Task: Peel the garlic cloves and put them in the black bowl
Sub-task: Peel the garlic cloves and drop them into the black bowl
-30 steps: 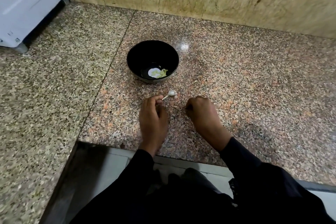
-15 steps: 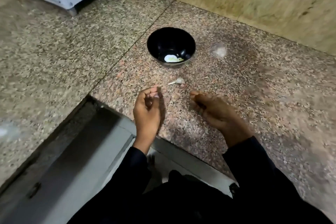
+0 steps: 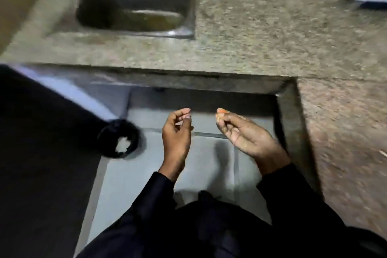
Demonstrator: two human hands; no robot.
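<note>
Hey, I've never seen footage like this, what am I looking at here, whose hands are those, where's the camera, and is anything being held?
There is no machine here: a person in dark sleeves wears a wide-angle camera on the head, looking down at their own hands. The picture is blurred, as if the head is turning. The left hand and right hand hang over a grey floor, fingers loosely curled; I see nothing held in either. Ahead is a speckled stone counter with a steel sink set into it. Down on the left sits a dark round bin with something pale inside. No garlic or black bowl shows in this view.
</note>
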